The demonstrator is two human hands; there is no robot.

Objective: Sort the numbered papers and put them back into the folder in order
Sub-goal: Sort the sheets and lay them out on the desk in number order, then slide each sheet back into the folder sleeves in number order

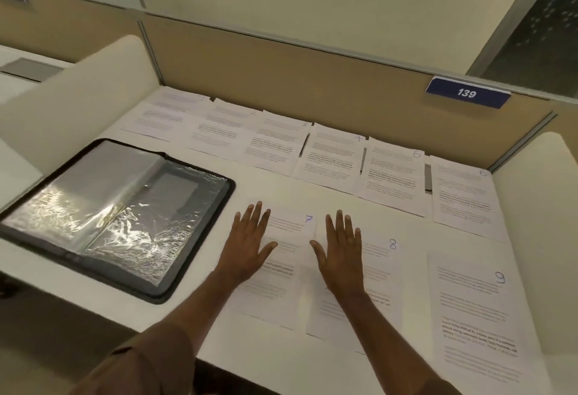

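The white counter [275, 182] sat in a cubicle with tan partitions [281, 60] and a blue "139" plate [467, 92]. Numbered papers [331, 157] lay in two rows, the far row against the partition. The folder [115, 216] lay open at left. Both hands, left [248, 244] and right [341, 247], rested flat with fingers spread, holding nothing, on sheets 7 [287, 238] and 8 [380, 266].

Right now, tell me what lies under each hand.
The left hand lies flat on the sheet marked 7; the right hand on the sheet marked 8. Both numbers show, but the palms cover part of each sheet's printed text.
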